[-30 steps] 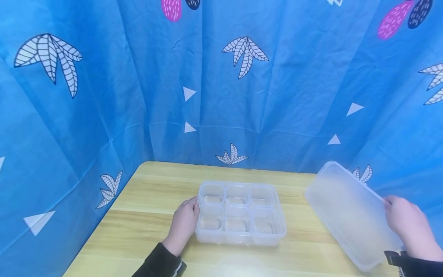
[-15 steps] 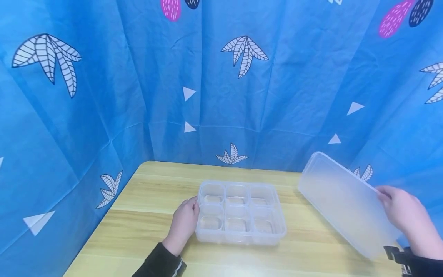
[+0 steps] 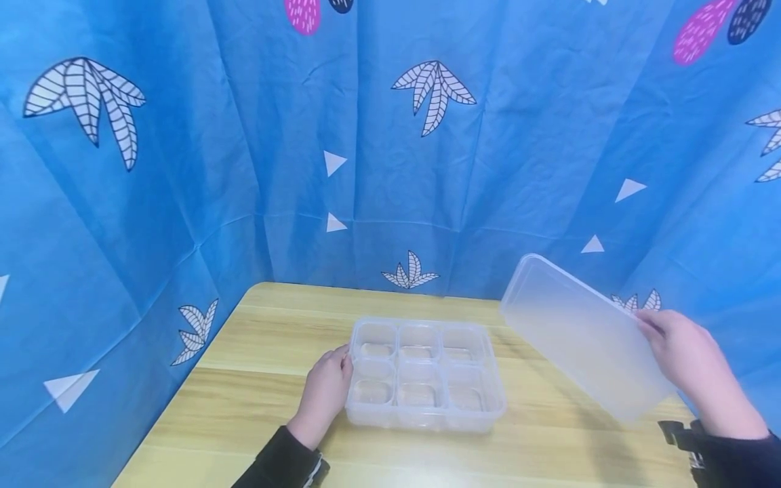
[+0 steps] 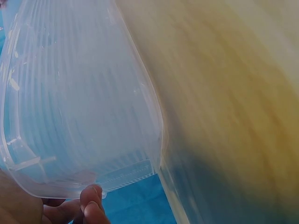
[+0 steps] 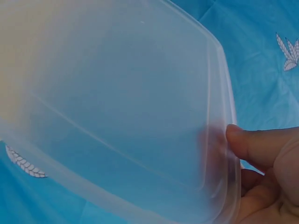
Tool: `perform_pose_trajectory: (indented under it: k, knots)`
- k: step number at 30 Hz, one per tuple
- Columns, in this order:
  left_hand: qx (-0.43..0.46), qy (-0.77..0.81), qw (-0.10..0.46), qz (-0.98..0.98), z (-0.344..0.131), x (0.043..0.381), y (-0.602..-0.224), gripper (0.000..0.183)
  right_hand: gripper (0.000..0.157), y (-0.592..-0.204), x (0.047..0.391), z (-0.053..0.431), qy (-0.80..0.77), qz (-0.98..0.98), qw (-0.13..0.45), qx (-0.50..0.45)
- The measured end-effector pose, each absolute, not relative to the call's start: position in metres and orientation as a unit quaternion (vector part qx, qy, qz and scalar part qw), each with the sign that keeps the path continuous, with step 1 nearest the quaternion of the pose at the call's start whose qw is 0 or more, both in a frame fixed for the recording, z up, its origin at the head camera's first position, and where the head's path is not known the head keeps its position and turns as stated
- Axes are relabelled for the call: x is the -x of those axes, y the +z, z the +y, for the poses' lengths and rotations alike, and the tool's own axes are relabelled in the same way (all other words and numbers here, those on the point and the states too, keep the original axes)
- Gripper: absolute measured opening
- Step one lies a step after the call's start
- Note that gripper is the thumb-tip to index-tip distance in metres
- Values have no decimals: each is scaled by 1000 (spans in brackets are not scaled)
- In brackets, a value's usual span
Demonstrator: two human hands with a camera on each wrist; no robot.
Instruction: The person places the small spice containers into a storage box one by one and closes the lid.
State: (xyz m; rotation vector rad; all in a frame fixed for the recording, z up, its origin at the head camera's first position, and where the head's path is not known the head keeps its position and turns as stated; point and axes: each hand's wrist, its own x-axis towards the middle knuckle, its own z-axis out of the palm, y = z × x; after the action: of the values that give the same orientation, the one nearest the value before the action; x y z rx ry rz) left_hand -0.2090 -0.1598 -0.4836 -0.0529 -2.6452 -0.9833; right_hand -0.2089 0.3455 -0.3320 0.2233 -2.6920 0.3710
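Observation:
A clear plastic storage box (image 3: 426, 411) with several small open compartments sits on the table. My left hand (image 3: 325, 385) grips its left side, and in the left wrist view the fingertips (image 4: 91, 200) lie against the box's end wall (image 4: 126, 175). To the right, my right hand (image 3: 686, 352) holds a frosted rectangular lid (image 3: 579, 335) tilted above the table. In the right wrist view the thumb (image 5: 254, 144) is on the near edge of the lid, and the other fingers show blurred through the plastic behind it. Inside the box, the compartments hold nothing visible.
The pale wood-grain table (image 3: 256, 379) carries the box and ends at a rounded far left corner. A blue patterned curtain (image 3: 403, 176) hangs around its back and sides. The lid's soft shadow falls on the tabletop at the right.
My right hand has moved left and slightly up, carrying the lid toward the box and turning it steeper. The left hand and the box have stayed in place.

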Motion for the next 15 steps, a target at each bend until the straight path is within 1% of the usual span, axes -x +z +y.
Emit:
perform_pose_trajectory:
  k: [5,10,15]
  knots:
    - [19,-339,165,-926,-159,209,-485,33,27,-327,213,338,128,-955,242,-115]
    - [18,-335,170,-927,-159,209,-484,33,27,-325,217,327,115,-939,290,-143]
    - [12,-343,163,-925,-158,208,-483,34,29,-326,219,318,119,-931,311,-151]
